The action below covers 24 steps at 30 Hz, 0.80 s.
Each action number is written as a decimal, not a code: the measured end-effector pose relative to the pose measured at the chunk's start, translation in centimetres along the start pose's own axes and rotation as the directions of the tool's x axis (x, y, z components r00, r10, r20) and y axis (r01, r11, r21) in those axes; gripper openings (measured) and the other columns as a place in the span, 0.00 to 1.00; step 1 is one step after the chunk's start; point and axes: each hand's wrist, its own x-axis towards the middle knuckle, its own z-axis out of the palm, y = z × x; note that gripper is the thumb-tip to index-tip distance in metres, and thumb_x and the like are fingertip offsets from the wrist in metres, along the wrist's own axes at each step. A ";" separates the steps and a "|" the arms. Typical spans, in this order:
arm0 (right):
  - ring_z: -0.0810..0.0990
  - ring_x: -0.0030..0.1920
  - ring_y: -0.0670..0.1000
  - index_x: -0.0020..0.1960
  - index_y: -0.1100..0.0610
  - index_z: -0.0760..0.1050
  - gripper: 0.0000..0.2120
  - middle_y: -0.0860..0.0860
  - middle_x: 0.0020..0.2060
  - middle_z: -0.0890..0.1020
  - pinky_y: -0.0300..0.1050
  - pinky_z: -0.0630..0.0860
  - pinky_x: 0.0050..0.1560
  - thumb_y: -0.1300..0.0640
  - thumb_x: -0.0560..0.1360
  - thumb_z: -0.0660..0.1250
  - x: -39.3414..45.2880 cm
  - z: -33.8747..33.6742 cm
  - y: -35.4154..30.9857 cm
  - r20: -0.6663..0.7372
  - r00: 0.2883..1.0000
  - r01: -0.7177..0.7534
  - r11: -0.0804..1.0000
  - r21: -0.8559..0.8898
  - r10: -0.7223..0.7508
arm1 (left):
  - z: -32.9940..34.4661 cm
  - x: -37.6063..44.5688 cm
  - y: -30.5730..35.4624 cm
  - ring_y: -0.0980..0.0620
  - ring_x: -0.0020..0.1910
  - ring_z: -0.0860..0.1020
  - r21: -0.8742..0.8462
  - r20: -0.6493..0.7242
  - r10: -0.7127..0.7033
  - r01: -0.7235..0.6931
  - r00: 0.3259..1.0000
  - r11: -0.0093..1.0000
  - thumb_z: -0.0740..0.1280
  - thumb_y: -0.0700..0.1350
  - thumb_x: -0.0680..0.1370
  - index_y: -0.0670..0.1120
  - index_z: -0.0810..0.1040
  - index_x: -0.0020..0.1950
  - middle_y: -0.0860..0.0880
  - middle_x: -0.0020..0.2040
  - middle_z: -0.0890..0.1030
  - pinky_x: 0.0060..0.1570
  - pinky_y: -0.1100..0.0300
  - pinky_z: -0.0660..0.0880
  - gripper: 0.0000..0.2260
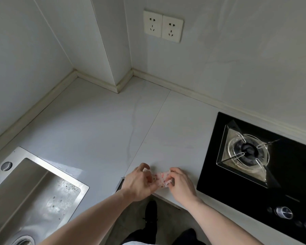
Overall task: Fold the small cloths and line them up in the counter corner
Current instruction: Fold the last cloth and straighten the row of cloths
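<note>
Where the bench [99,121] meets its front edge, a small pink speckled cloth [160,179] is pinched between both hands — left hand [140,183], right hand [181,183].

Both bare forearms reach forward from the bottom of the view, converging near the front edge of the pale grey stone counter [99,124]. Left hand [140,183]: back facing up, fingers curled, pinching the left end of a small pink-and-white speckled cloth [160,178]. Right hand [181,183]: fingers curled, thumb and fingertips gripping the cloth's right end. Hands close together, wrists slightly bent inward
</note>
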 end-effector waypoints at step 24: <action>0.77 0.59 0.40 0.61 0.43 0.77 0.14 0.39 0.62 0.75 0.35 0.76 0.52 0.57 0.78 0.71 -18.8 -10.4 17.6 -0.190 0.942 -0.152 0.855 0.495 0.277 | 3.8 -5.3 21.9 0.56 0.46 0.83 -0.465 0.072 0.019 0.016 0.997 0.885 0.70 0.50 0.78 0.52 0.78 0.52 0.54 0.47 0.84 0.47 0.56 0.83 0.05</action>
